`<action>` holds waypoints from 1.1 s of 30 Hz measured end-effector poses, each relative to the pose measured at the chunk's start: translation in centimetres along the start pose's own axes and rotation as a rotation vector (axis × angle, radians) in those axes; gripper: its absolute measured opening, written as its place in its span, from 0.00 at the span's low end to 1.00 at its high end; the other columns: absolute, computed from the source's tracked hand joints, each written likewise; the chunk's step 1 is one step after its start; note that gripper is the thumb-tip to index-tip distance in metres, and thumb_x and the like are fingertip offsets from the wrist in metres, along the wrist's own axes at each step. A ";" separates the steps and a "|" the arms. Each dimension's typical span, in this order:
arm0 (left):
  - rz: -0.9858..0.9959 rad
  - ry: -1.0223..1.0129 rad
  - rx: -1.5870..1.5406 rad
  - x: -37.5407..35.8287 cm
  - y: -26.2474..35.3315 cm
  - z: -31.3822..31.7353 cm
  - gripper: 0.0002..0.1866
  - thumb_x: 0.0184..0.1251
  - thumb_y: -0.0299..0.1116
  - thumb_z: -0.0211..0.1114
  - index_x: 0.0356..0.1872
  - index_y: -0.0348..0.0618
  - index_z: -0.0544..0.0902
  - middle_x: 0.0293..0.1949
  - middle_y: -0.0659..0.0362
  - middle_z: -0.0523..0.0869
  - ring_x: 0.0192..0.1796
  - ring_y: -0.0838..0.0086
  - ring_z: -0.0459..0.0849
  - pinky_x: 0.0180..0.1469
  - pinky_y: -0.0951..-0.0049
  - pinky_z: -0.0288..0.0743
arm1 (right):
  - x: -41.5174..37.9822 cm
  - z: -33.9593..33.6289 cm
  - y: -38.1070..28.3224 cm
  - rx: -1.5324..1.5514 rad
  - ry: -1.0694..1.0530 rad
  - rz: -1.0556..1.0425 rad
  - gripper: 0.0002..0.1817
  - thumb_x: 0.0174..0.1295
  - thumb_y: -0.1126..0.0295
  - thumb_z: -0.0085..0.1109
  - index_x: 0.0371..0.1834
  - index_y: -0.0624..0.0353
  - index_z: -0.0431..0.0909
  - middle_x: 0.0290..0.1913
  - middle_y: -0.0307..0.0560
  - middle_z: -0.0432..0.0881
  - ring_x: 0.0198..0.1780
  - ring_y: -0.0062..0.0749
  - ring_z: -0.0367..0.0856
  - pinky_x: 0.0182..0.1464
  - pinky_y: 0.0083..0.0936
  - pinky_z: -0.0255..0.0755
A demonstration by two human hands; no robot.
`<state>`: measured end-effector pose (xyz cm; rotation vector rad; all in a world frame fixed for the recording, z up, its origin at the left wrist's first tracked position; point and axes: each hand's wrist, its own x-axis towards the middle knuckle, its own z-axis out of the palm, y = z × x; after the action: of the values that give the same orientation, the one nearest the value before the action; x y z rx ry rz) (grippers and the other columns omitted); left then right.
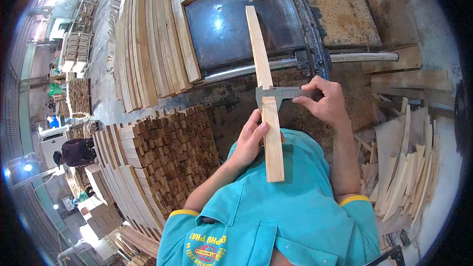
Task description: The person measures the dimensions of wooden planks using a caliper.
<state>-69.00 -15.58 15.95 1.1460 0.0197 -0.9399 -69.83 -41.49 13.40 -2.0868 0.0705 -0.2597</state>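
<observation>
A long, pale wooden strip stretches from my chest out over the dark machine table. My left hand grips it near its close end, thumb on top and fingers around the side. Across the strip, just beyond that hand, sits a metal caliper with its jaws around the wood's width. The caliper's right end is pinched between the thumb and fingers of my right hand.
A dark metal machine table with a rail lies ahead. Wooden strips rest on its left. A tall stack of cut wood stands at my left, offcuts at my right. A person is at far left.
</observation>
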 end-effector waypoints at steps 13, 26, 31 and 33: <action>-0.016 0.000 -0.022 -0.1 0.2 0.2 0.22 0.85 0.41 0.51 0.71 0.41 0.64 0.45 0.51 0.85 0.47 0.64 0.90 0.52 0.62 0.86 | 0.4 -0.4 -0.2 -0.053 -0.046 0.020 0.21 0.48 0.62 0.88 0.32 0.60 0.82 0.28 0.42 0.87 0.28 0.21 0.84 0.31 0.24 0.77; -0.009 0.013 0.072 0.2 -0.2 0.3 0.29 0.84 0.51 0.48 0.76 0.45 0.61 0.41 0.49 0.85 0.44 0.67 0.88 0.44 0.68 0.86 | 0.5 -0.3 0.3 -0.099 -0.006 -0.020 0.25 0.47 0.52 0.87 0.32 0.56 0.80 0.26 0.44 0.87 0.26 0.36 0.87 0.29 0.32 0.77; 0.005 -0.038 0.018 0.3 -0.4 -0.2 0.23 0.85 0.43 0.50 0.71 0.42 0.62 0.46 0.50 0.85 0.49 0.63 0.90 0.55 0.60 0.86 | 0.4 -0.2 0.5 -0.070 0.001 -0.015 0.25 0.47 0.52 0.87 0.32 0.56 0.80 0.26 0.44 0.86 0.24 0.36 0.86 0.28 0.32 0.76; 0.011 -0.043 0.012 0.3 -0.5 -0.2 0.23 0.85 0.43 0.50 0.71 0.42 0.62 0.46 0.50 0.85 0.50 0.63 0.90 0.55 0.60 0.85 | 0.4 -0.2 0.6 -0.069 0.004 -0.017 0.25 0.46 0.53 0.87 0.32 0.56 0.80 0.25 0.45 0.86 0.24 0.35 0.85 0.28 0.32 0.76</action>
<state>-68.98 -15.65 15.31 1.1356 -0.0269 -0.9562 -69.43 -42.02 13.08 -2.1558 0.0651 -0.2755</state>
